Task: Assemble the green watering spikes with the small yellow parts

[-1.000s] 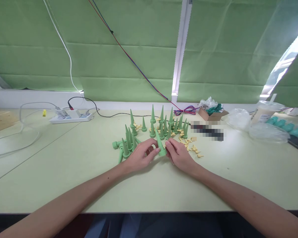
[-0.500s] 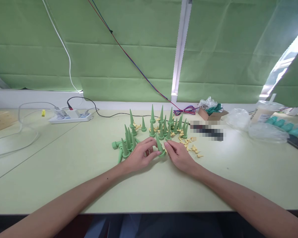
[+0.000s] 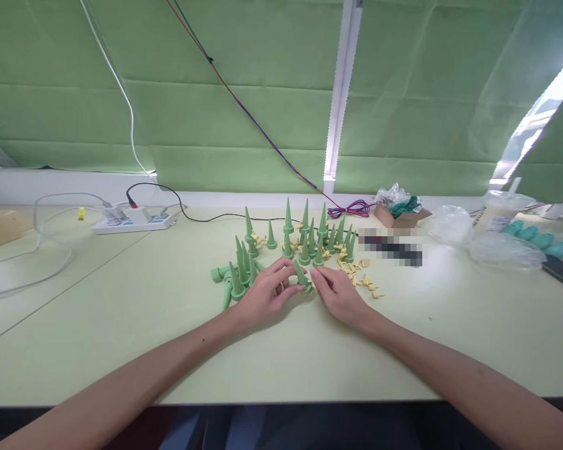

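Note:
A green plastic cone spike [image 3: 301, 274] with a round base is held at its base between the thumb and fingers of my left hand [image 3: 273, 289]. The spike leans to the left, its tip up. Close at its right side, my right hand [image 3: 336, 292] is closed in a pinch. A small yellow plastic piece [image 3: 312, 286] shows between the spike's base and my right fingertips, mostly hidden by them. Behind my hands stand several more green cone spikes [image 3: 288, 217]. Loose yellow pieces [image 3: 366, 282] lie to the right of my right hand.
Green tubular parts [image 3: 221, 274] lie left of my left hand. A power strip [image 3: 134, 222] with cables sits at the back left. Toward the back right are a small cardboard box [image 3: 401, 217], clear plastic bags [image 3: 450, 225], a drink cup [image 3: 495, 212] and teal pieces [image 3: 539, 240].
The held spike has tilted further left and turned slightly, and more of the yellow piece shows at its base. Both hands stay nearly in place.

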Motion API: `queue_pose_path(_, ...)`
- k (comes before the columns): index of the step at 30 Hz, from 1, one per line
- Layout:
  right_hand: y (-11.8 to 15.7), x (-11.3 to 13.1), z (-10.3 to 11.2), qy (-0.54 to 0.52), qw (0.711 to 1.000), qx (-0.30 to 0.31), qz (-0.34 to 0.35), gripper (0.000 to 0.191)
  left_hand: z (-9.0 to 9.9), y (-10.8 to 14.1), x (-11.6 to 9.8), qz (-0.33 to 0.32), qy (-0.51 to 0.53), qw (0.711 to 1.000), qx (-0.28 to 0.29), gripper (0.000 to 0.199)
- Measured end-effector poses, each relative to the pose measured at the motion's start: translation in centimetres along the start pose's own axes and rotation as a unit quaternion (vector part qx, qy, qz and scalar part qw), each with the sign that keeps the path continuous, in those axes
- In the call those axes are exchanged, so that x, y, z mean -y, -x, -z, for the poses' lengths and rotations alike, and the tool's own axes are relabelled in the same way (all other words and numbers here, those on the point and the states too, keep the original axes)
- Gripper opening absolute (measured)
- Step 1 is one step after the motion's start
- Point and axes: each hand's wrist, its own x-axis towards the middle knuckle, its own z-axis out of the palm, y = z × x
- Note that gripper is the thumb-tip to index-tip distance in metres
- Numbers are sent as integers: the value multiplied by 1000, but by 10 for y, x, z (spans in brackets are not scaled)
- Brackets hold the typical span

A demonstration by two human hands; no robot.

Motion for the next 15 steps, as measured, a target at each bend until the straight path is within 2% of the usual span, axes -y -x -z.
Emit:
queue_pose_path(8,-1,1,0,4,1000,0,-8,42,-2,2,4,-24,-15,1000,-7,13)
queue_pose_path(15,1,1,-2,-9,999,-36,-19,41,-4,-2,-2,40,-1,998,-40,21)
